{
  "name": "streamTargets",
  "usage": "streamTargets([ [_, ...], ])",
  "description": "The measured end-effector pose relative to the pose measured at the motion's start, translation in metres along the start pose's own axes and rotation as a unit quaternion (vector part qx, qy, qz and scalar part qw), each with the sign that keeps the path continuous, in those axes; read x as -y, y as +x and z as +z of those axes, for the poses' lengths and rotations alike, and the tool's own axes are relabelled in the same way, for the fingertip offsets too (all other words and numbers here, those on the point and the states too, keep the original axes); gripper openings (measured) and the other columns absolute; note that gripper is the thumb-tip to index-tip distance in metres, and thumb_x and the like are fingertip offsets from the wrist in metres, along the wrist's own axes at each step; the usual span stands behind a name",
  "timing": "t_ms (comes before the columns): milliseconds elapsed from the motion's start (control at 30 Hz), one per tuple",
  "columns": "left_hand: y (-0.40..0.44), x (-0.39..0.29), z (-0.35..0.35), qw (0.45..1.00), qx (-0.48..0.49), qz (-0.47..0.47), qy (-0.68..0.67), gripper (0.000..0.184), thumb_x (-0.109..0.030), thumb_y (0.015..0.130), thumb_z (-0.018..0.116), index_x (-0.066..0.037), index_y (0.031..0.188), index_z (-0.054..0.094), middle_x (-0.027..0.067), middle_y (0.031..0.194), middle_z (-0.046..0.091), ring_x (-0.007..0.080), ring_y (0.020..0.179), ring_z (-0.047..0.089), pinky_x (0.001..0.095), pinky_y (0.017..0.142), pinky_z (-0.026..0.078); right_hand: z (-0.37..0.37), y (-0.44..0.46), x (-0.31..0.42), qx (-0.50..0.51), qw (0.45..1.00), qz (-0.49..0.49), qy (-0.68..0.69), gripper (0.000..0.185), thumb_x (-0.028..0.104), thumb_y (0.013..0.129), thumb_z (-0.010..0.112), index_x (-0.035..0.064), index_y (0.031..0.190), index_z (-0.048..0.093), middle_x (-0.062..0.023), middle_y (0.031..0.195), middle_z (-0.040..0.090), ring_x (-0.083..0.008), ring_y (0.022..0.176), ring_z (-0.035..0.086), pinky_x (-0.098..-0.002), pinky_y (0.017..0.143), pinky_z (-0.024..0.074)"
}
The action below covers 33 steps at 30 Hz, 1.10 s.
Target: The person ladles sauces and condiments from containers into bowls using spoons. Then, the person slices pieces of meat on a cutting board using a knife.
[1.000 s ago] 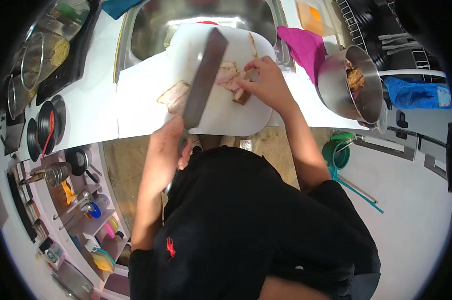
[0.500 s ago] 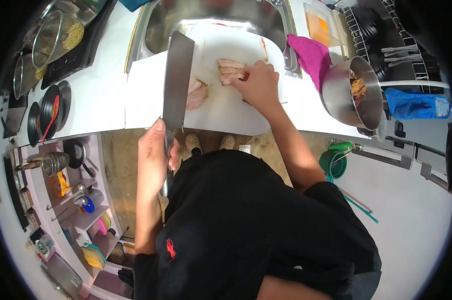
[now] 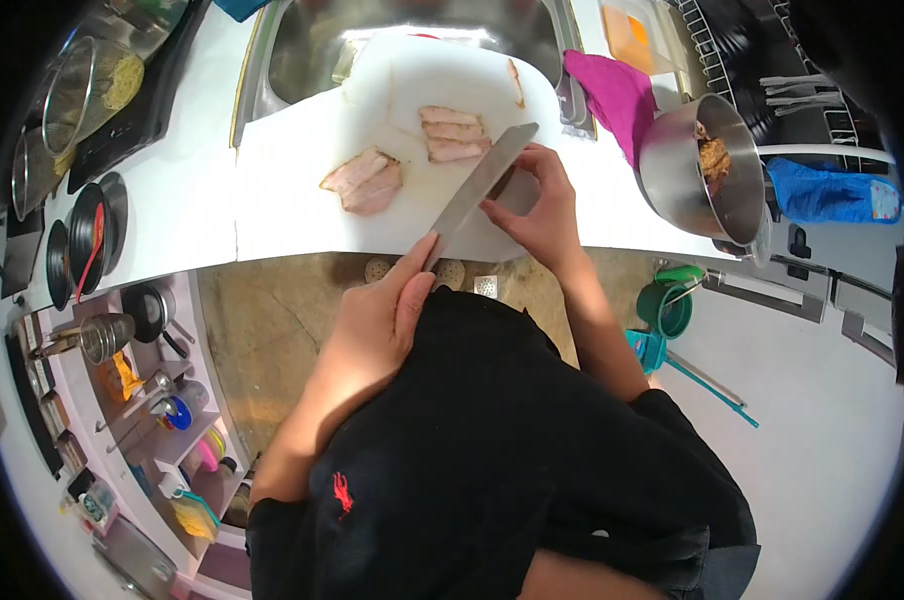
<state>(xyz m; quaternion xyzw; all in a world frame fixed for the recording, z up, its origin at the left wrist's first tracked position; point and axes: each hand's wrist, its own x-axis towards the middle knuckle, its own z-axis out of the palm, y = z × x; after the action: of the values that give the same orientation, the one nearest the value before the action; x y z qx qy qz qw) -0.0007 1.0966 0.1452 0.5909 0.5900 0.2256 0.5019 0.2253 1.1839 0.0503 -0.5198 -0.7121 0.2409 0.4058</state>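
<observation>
My left hand (image 3: pixel 377 320) is wrapped round the handle of a broad-bladed knife (image 3: pixel 472 195). The blade slants up and right over the white cutting board (image 3: pixel 412 205). Close by its far part, the fingers of my right hand (image 3: pixel 544 215) curl round a small brown-edged piece of meat (image 3: pixel 502 184), mostly hidden by blade and fingers. Several meat slices (image 3: pixel 452 135) lie side by side just left of the blade tip. Another group of slices (image 3: pixel 365 182) rests on the board's left part. A thin strip (image 3: pixel 515 82) lies near its far right edge.
Behind the board is a metal sink (image 3: pixel 302 50). On the right are a magenta cloth (image 3: pixel 612 95), a steel pot (image 3: pixel 672 180) with brown food and a dish rack (image 3: pixel 712 55). Strainers (image 3: pixel 67 95) and black bowls (image 3: pixel 84 225) stand on the left.
My left hand has moved right, swinging the knife from upright to a rightward slant. My right hand has left the middle slices and moved down and right to the brown-edged piece.
</observation>
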Motion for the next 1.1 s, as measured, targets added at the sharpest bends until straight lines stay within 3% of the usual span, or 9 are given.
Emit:
streamTargets([
  [133,-0.002,0.0,0.006,0.998,0.012,0.027,0.047,0.04,-0.025,0.1,0.051,-0.01,0.136,0.051,0.0261,0.078,0.061,0.0449,0.074,0.06,0.0454,0.066,0.046,0.004,-0.002,-0.004,-0.011,0.999,0.032,0.025,0.051,0.01,0.061,0.082,0.0034,0.105,0.057,-0.0135,0.108,0.059,-0.0304,0.099,0.061,-0.0382,0.086,0.0496],
  [400,-0.005,0.007,0.012,0.995,0.011,0.047,0.085,0.041,-0.026,0.099,0.051,-0.012,0.137,0.049,0.0242,0.079,0.063,0.0439,0.075,0.061,0.0481,0.066,0.047,0.01,-0.004,-0.012,-0.044,0.996,0.008,0.074,0.052,0.007,0.059,0.081,0.0032,0.106,0.059,-0.0131,0.109,0.06,-0.0315,0.099,0.062,-0.0376,0.084,0.0505],
  [700,-0.005,0.004,0.012,0.996,0.006,0.049,0.079,0.04,-0.026,0.099,0.051,-0.009,0.136,0.05,0.0254,0.08,0.063,0.0443,0.076,0.061,0.0481,0.066,0.047,0.009,-0.004,-0.007,-0.037,0.997,0.043,0.057,0.052,0.008,0.059,0.082,0.0033,0.106,0.058,-0.0137,0.11,0.059,-0.0328,0.099,0.062,-0.0386,0.084,0.0509],
  [800,-0.003,0.0,0.012,0.996,0.006,0.045,0.081,0.04,-0.026,0.1,0.05,-0.008,0.135,0.05,0.0263,0.079,0.063,0.0449,0.076,0.061,0.049,0.067,0.046,0.009,-0.003,-0.008,-0.041,0.999,0.012,0.025,0.054,0.009,0.059,0.083,0.0034,0.107,0.058,-0.0144,0.111,0.059,-0.0341,0.1,0.061,-0.04,0.085,0.0507],
  [1100,0.008,-0.008,0.01,0.994,0.006,0.053,0.092,0.037,-0.026,0.101,0.048,-0.006,0.132,0.052,0.0275,0.083,0.063,0.0464,0.079,0.061,0.051,0.068,0.047,0.008,-0.005,-0.009,-0.019,0.997,0.062,0.053,0.06,0.014,0.06,0.084,0.0039,0.114,0.061,-0.0176,0.117,0.058,-0.0363,0.106,0.06,-0.042,0.089,0.0505],
])
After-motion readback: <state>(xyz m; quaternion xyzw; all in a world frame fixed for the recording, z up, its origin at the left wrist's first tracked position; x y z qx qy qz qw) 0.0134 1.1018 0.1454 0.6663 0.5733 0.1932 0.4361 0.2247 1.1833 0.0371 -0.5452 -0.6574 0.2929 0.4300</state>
